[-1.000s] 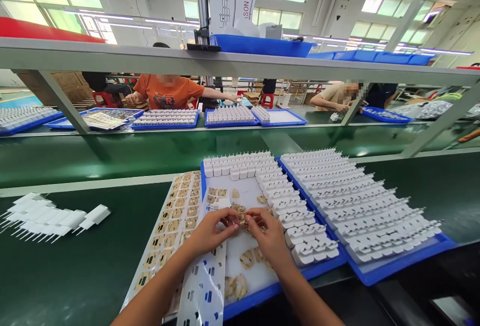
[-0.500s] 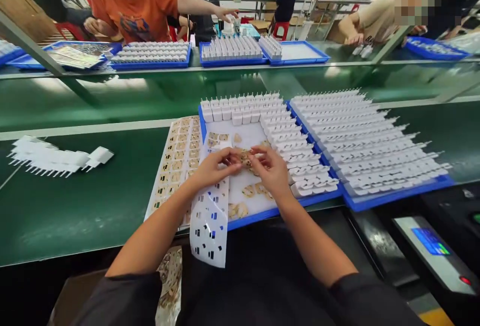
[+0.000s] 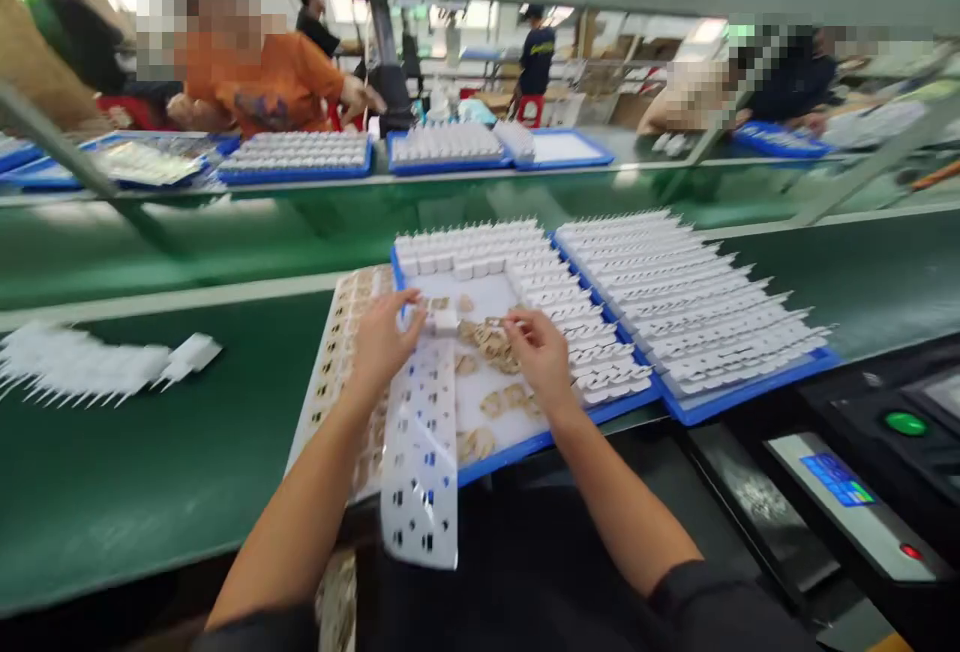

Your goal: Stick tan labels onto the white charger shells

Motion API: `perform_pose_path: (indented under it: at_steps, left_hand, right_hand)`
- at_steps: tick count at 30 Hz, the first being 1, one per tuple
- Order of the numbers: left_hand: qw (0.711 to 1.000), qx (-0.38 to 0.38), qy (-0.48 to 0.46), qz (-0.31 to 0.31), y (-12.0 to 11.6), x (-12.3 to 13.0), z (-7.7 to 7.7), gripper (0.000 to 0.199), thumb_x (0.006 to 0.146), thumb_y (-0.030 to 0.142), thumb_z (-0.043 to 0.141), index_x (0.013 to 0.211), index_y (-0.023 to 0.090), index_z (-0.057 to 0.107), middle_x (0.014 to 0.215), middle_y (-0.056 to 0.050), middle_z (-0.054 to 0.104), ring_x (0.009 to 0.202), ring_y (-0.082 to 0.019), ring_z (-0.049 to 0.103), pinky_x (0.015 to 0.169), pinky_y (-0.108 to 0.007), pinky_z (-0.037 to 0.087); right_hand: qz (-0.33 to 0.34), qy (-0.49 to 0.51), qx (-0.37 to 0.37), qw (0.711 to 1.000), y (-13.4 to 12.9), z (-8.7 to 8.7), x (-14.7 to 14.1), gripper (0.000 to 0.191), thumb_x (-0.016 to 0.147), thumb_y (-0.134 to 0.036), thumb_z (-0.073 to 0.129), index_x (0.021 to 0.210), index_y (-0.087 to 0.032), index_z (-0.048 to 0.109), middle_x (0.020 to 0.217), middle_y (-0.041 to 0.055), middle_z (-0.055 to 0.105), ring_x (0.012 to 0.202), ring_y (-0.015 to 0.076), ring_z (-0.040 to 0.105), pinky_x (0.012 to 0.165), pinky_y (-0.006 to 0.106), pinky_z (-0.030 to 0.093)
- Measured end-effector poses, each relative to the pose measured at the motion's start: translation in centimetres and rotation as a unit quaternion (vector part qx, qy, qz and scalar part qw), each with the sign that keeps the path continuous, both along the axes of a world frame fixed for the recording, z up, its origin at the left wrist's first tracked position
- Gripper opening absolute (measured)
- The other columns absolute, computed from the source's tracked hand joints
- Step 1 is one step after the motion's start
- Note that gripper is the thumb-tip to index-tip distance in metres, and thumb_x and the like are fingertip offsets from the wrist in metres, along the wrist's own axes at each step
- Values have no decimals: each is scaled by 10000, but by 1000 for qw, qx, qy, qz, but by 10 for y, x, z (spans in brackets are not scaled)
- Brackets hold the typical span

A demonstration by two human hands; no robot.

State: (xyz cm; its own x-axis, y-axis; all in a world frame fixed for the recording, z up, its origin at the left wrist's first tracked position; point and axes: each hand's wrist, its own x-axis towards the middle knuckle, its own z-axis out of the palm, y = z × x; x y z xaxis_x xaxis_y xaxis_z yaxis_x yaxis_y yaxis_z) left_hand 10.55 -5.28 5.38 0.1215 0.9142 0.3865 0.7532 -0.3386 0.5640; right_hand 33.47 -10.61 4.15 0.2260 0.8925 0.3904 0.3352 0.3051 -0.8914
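My left hand (image 3: 384, 337) is at the left end of a small white plug-like block (image 3: 444, 323), its thumb and index finger a little apart. The block rests at the top of a clear strip (image 3: 420, 472) printed with small dark marks. My right hand (image 3: 540, 357) is closed in a pinch on a thin tan sticker (image 3: 495, 321), above a pile of tan cut-outs (image 3: 491, 350). Both hands are over a blue-rimmed tray (image 3: 510, 454) with a white bottom, where rows of white plugs (image 3: 585, 327) stand along the far and right sides.
A sheet of tan stickers (image 3: 322, 372) lies left of the tray. A second tray (image 3: 750, 397) full of white plugs adjoins it on the right. Loose white plugs (image 3: 97, 362) lie on the green belt (image 3: 187, 452). A device with a blue screen (image 3: 836, 480) is at lower right.
My hands have parted. The left has moved left to the white plug-like block, while the right keeps the sticker. The view has tilted upward, and a co-worker's outstretched arm has drawn back.
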Motion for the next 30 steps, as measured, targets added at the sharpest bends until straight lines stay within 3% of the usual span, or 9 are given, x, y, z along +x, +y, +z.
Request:
perform_pose_path:
  at_steps: [2,4,7,11,14,20,23,26,30]
  left_hand:
    - [994,-14,76,71,7,-14,-7,488,890,484,509,1224,149,628,1201,-149,665,1182,-325,574,1048,-454,419]
    - [985,-65,131,96,17,-24,-19,596,876,580,481,1276,152,590,1203,-173,643,1146,-361,587,987,-484,450]
    - [977,-126,159,63,28,-27,-35,693,856,634,444,1345,151,533,1135,-174,638,1087,-369,611,924,-490,480]
    - [983,-35,182,16,24,-17,-42,671,861,575,420,1370,149,522,1290,-196,567,1219,-396,531,1003,-523,437]
    - [984,44,164,-59,19,-7,-46,602,897,514,406,1407,202,479,1416,-142,517,1299,-368,484,1057,-529,410]
    - [978,110,110,-138,20,3,-61,541,918,511,454,1375,225,494,1348,-109,600,1284,-333,524,1092,-532,408]
    - [981,110,66,-145,19,4,-50,511,908,542,479,1313,242,559,1301,-96,635,1245,-326,564,1071,-523,447]
    - [988,94,-2,-123,9,0,-24,438,857,587,551,1168,296,653,1188,-61,691,1129,-320,639,982,-496,533]
    - [985,77,-39,-146,-17,-10,-5,354,790,548,640,1143,552,638,1126,71,709,1098,-326,645,917,-543,571]
  right_hand:
    - [1,-22,16,1000,-1,1,-1,156,908,-323,601,913,-198,694,879,21,679,707,115,607,626,226,492]
    - [4,-51,35,998,0,2,-2,136,890,-305,616,886,-203,707,844,14,682,679,110,606,602,213,491]
    - [10,-84,46,995,2,4,-3,124,888,-278,610,882,-207,711,812,9,675,667,110,609,589,208,495]
    - [9,-88,42,995,-3,7,-5,120,895,-251,597,886,-198,705,821,16,662,677,116,610,599,215,492]
    - [22,-83,41,995,-4,7,-6,112,891,-227,594,887,-201,703,877,21,662,668,107,598,611,216,488]
    - [31,-71,46,996,-5,5,-5,118,887,-229,600,901,-195,712,890,35,655,689,118,594,600,211,489]
    - [46,-77,55,994,-8,5,-4,122,893,-238,598,916,-200,712,870,28,656,698,121,599,621,211,492]
    - [66,-97,57,992,-12,1,-6,102,877,-238,615,898,-207,710,844,16,663,691,120,597,641,208,490]
    - [127,-124,75,981,-12,-15,-12,82,822,-246,664,879,-206,708,847,7,682,652,105,600,671,195,507]
